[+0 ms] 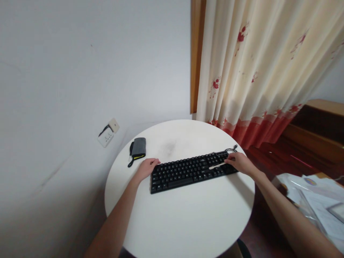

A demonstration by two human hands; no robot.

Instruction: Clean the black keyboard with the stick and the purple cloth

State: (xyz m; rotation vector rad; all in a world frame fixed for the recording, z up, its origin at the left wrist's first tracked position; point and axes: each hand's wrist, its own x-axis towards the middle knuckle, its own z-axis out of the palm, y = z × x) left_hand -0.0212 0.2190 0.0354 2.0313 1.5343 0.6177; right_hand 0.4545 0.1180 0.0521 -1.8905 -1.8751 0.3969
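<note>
A black keyboard point(185, 172) lies slightly slanted on the round white table point(182, 222). My left hand point(147, 167) is at its upper left corner, the fingers closed on that edge. Over the number-pad side, my right hand point(239, 162) pinches a thin, pale stick-like thing point(216, 166), which points left across the keys. Its exact kind is too small to make out. The keyboard's cable point(231, 149) is bundled behind its right end, partly beside my right hand.
A folded grey cloth pouch point(139, 147) with yellow lining and a black loop sits at the table's back left. Wall sockets point(105, 137) are on the left. Papers in plastic point(311, 197) lie at the right, below a long curtain point(255, 71).
</note>
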